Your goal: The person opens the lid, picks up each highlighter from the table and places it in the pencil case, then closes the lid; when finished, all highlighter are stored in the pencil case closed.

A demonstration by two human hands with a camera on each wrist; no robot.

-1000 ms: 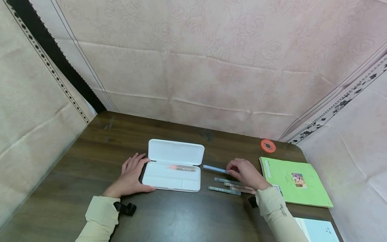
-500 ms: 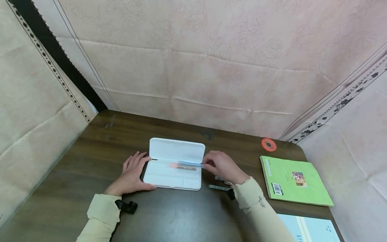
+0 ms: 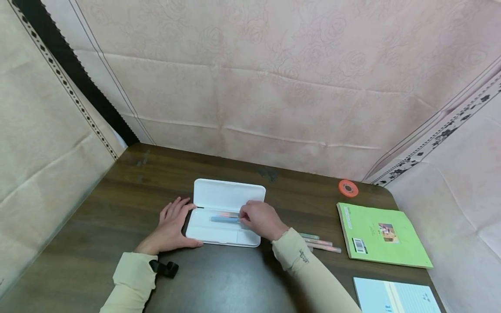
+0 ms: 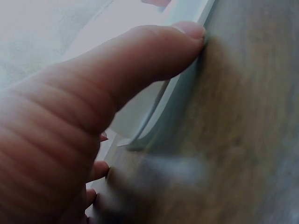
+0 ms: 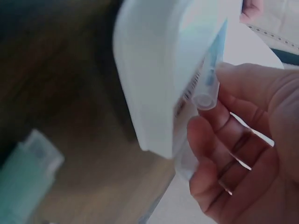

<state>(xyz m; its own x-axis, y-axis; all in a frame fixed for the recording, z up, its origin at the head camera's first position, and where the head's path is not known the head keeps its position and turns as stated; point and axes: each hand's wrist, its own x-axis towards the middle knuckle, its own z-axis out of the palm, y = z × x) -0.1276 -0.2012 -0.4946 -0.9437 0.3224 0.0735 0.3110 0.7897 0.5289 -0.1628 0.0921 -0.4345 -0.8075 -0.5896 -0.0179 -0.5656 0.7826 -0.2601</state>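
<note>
A white pencil case (image 3: 203,230) lies with its lid raised at the back. My left hand (image 3: 170,230) holds its left end, the thumb (image 4: 154,49) along the front edge and the other fingers spread toward the back corner. Over the tray's right half, my right hand (image 3: 262,219) pinches a blue pen (image 3: 224,219) between thumb and fingertips. The pen's clear end (image 5: 204,99) shows in the right wrist view. Just behind it in the tray is a pen with a pink tip (image 3: 228,214).
Several pens (image 3: 322,248) lie on the table (image 3: 223,278) right of the case, partly covered by the right sleeve. Farther right are a green book (image 3: 372,230), a light blue notebook (image 3: 407,298) and an orange tape roll (image 3: 348,188). Patterned cloth hangs behind.
My right hand has carried the blue pen leftward from the table into the case's tray, beside the pink-tipped pen. The left hand stays on the case.
</note>
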